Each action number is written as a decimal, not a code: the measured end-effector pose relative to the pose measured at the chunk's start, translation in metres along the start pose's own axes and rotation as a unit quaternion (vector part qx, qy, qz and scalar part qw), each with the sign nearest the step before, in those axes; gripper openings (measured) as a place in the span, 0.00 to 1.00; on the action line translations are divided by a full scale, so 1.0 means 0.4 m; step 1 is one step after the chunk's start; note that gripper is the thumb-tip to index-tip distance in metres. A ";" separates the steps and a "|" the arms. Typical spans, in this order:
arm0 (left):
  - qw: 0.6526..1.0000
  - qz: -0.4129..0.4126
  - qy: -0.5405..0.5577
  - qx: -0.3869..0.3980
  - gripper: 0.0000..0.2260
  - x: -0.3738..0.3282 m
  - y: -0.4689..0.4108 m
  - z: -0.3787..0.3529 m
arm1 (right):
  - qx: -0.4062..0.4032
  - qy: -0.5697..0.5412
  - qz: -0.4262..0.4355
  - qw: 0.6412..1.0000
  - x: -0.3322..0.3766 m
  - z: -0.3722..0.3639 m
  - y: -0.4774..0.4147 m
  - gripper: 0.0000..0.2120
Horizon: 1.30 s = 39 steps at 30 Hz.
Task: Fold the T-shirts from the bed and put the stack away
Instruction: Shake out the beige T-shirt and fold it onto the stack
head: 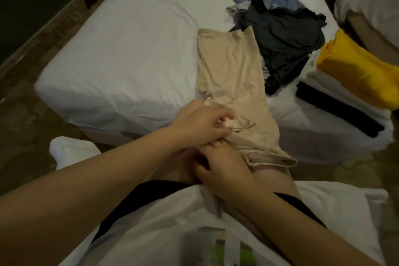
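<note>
Beige T-shirt (231,71) lies as a narrow strip on the white bed (129,49), its near end drawn off the edge; left hand (200,125) and right hand (224,166), touching, pinch that end with curled fingers, probably to fold it over.

Bedroom. A bed (129,39) with a white sheet fills most of the view, and patterned carpet (19,114) covers the floor beside it. Loose clothes (280,34) and a folded stack (345,84) lie on the mattress.
</note>
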<state>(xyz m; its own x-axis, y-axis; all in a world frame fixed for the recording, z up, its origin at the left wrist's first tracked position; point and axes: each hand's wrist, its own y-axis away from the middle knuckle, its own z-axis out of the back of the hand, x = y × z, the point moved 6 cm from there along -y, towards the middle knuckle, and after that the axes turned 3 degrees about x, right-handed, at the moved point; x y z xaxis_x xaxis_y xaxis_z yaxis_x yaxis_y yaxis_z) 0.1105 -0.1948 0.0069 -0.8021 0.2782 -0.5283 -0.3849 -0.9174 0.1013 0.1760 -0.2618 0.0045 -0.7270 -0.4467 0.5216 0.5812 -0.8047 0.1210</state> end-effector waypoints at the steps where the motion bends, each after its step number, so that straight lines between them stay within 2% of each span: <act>1: 1.000 0.001 -0.007 -0.029 0.23 0.008 0.008 0.011 | -0.004 0.011 0.005 1.000 -0.004 0.010 0.005 0.17; 3: 0.999 0.013 0.013 -0.041 0.26 0.034 0.028 0.015 | -0.036 -0.006 -0.007 0.999 -0.015 0.039 0.017 0.12; 6: 0.999 0.017 -0.022 -0.030 0.32 0.051 0.057 -0.005 | -0.095 -0.128 -0.093 0.983 -0.036 0.112 0.015 0.09; 9: 0.994 0.011 -0.081 -0.066 0.30 0.036 0.073 -0.011 | -0.150 -0.182 -0.159 0.959 -0.090 0.189 -0.050 0.08; 11: 0.992 0.033 -0.077 -0.096 0.24 0.012 0.077 0.008 | -0.124 -0.169 -0.191 0.959 -0.139 0.205 -0.125 0.12; 13: 0.989 0.034 -0.087 -0.118 0.20 -0.002 0.073 0.019 | -0.066 -0.139 -0.224 0.962 -0.184 0.178 -0.200 0.21; 17: 0.990 -0.010 -0.116 -0.074 0.16 -0.007 0.063 0.000 | 0.012 -0.091 -0.274 0.957 -0.228 0.131 -0.295 0.34; 19: 0.986 -0.018 -0.140 -0.085 0.17 -0.012 0.078 0.009 | 0.058 -0.073 -0.268 0.959 -0.221 0.119 -0.321 0.33; 21: 0.971 -0.032 -0.208 -0.117 0.18 -0.037 0.090 0.034 | 0.108 -0.080 -0.233 0.963 -0.208 0.114 -0.346 0.27; 22: 0.969 -0.025 -0.225 -0.105 0.19 -0.037 0.088 0.034 | 0.123 -0.104 -0.219 0.962 -0.204 0.115 -0.356 0.26; 23: 0.974 0.008 -0.222 -0.050 0.19 -0.024 0.084 0.015 | 0.124 -0.144 -0.208 0.960 -0.201 0.120 -0.364 0.27; 24: 0.977 0.030 -0.212 -0.009 0.20 -0.026 0.085 0.009 | 0.108 -0.192 -0.201 0.955 -0.199 0.127 -0.370 0.28; 27: 0.988 0.022 -0.148 -0.023 0.21 -0.018 0.091 -0.020 | -0.002 -0.301 -0.174 0.937 -0.208 0.140 -0.387 0.31; 28: 0.988 0.014 -0.152 -0.035 0.22 -0.026 0.097 -0.018 | -0.023 -0.290 -0.168 0.942 -0.211 0.130 -0.385 0.30; 32: 0.955 0.029 -0.288 0.059 0.19 -0.014 0.108 -0.063 | -0.024 -0.101 -0.155 0.982 -0.223 0.087 -0.353 0.31; 34: 0.936 0.004 -0.350 0.051 0.16 -0.011 0.117 -0.063 | -0.044 -0.095 -0.161 0.981 -0.240 0.096 -0.324 0.33; 36: 0.937 0.015 -0.348 0.038 0.19 -0.017 0.135 -0.040 | -0.056 -0.097 -0.156 0.981 -0.251 0.111 -0.267 0.34; 38: 0.953 -0.007 -0.304 0.006 0.20 -0.021 0.150 -0.020 | -0.024 -0.053 -0.118 0.991 -0.259 0.107 -0.192 0.32; 39: 0.965 -0.004 -0.262 0.034 0.20 -0.012 0.147 -0.019 | 0.007 -0.008 -0.096 0.995 -0.261 0.102 -0.154 0.31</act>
<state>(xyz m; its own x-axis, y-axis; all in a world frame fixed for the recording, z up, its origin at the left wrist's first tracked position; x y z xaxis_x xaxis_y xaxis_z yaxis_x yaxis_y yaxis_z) 0.0951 -0.2522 0.0092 -0.9126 0.4075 -0.0335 -0.4073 -0.8987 0.1626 0.2312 -0.1495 -0.0229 -0.8190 -0.2795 0.5011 0.4375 -0.8692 0.2302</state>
